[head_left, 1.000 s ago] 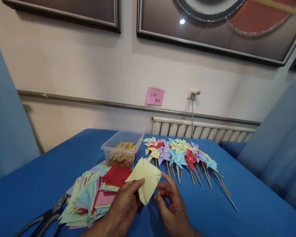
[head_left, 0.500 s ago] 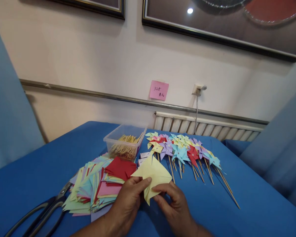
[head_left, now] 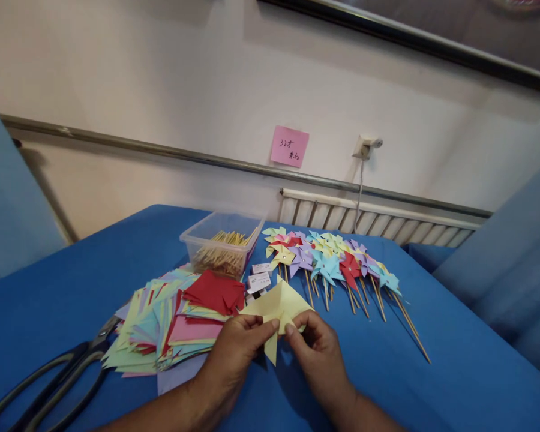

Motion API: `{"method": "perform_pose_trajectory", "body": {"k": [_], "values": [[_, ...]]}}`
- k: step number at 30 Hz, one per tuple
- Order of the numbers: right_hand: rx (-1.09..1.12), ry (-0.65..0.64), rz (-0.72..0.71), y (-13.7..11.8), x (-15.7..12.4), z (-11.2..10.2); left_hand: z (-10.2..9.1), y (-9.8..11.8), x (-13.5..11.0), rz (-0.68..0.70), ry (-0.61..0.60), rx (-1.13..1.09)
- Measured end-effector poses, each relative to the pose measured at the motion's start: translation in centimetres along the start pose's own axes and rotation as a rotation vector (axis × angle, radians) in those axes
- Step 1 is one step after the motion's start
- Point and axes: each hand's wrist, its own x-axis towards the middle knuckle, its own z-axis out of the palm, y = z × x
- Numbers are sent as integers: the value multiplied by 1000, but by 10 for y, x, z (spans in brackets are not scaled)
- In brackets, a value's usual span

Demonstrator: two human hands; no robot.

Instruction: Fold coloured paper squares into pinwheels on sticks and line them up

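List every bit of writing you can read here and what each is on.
"32": handwritten on the pink note on the wall; the mark after it and the line below are too unclear to read.
Small white boxes: print too small to read.

A blue table (head_left: 459, 348) bears scissors (head_left: 99, 343), paper squares (head_left: 162, 318), a tub (head_left: 213, 244), pinwheels (head_left: 326, 267).

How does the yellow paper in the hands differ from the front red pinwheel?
The yellow paper is pinched by the left hand and the right hand; the red pinwheel lies untouched. The red pinwheel shows a bright dot at its centre; the yellow paper shows none. Both are folded.
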Motion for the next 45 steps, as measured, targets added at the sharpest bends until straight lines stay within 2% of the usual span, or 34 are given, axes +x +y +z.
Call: {"method": "perform_pose_trajectory", "body": {"k": [5,14,26,32,35,41,45], "values": [[-61,14,-11,-1,2,-1,2,0,0,-38,-21,12],[-269,-48,-64,4,6,-5,4,4,-1,-33,-4,100],[-238,-40,-16,3,6,-2,6,6,-1,-27,13,127],[-235,-46,-17,5,5,0,3,-1,0,-20,24,122],[-160,-58,-31,4,4,-2,1,-3,1,-11,21,109],[133,-12,32,-5,7,-13,0,3,4,-37,17,198],[322,-155,136,-2,12,-14,5,9,-1,-8,-78,247]]}}
